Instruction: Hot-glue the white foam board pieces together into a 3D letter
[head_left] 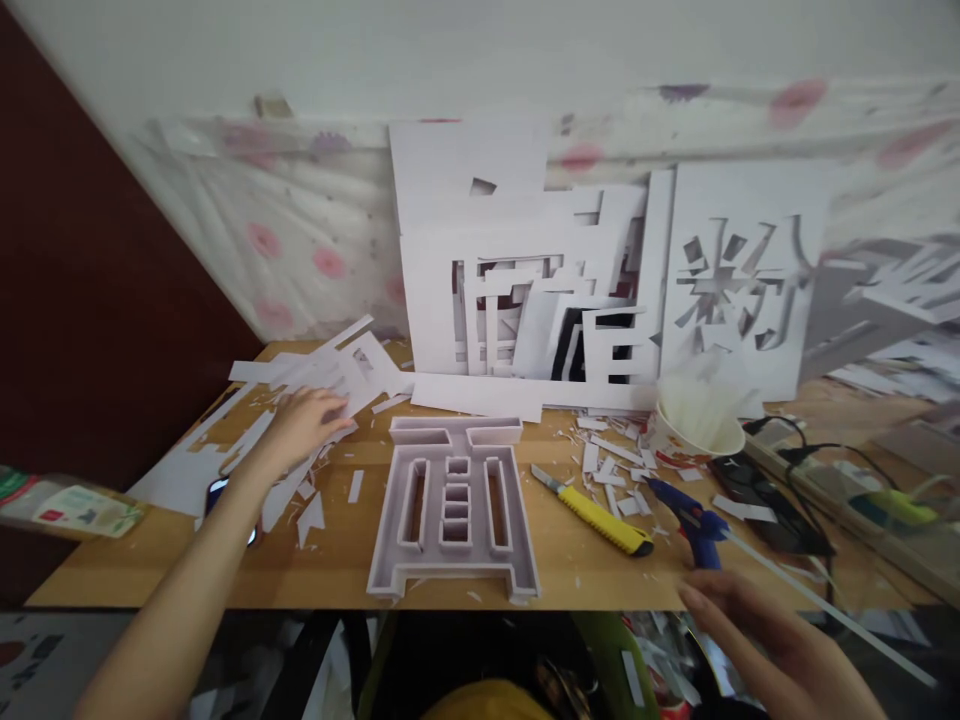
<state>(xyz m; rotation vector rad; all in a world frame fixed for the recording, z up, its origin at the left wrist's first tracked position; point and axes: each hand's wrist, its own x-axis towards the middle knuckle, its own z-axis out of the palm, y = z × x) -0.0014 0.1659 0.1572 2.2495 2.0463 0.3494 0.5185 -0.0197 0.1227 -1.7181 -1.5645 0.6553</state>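
Note:
My left hand (306,425) is over the white cut sheets and strips (341,372) at the left, its fingers apart and slightly bent. My right hand (765,635), partly smeared, is at the front right with thumb and fingers apart. It is closest to the handle of a blue hot glue gun (690,515), whose long clear glue stick (832,610) runs back to the right. Between my hands a white hollow raised-wall character form (382,540) lies near the table's front edge. Right of it is a yellow utility knife (604,520) with its blade out.
White stencil boards (435,215) with cut-out characters lean on the wall. A paper cup (694,440) of clear sticks stands at the right, near cables and a power strip (855,490). White scraps (611,465) litter the wooden table (322,570). A phone (217,490) lies under my left forearm; a bottle (71,505) lies far left.

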